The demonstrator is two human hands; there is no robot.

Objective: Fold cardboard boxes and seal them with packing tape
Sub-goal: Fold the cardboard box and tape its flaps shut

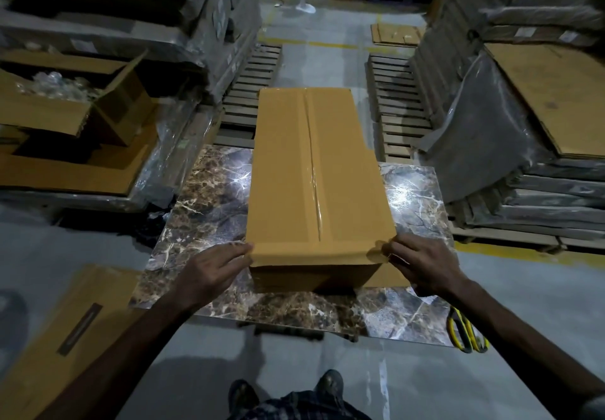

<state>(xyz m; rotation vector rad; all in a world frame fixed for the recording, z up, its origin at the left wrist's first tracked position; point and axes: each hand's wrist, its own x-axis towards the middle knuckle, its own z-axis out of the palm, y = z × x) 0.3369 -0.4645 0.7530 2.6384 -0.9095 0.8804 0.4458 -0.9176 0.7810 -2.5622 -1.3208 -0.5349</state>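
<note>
A long brown cardboard box (pixel 288 170) stands on a marble-patterned slab (pixel 209 197), its top flaps closed. Clear tape (pixel 315 170) runs along the centre seam, and a band of tape crosses the near edge. My left hand (pixel 209 269) presses its fingers against the box's near left corner. My right hand (pixel 422 265) is at the near right corner, fingertips pinching the end of the tape band there.
Yellow-handled scissors (pixel 466 333) lie at the slab's right front corner. A flat cardboard sheet (pixel 55 337) lies on the floor to the left. An open box of plastic items (pixel 62 98) sits at left. Wrapped stacks and wooden pallets (pixel 396 105) flank the aisle.
</note>
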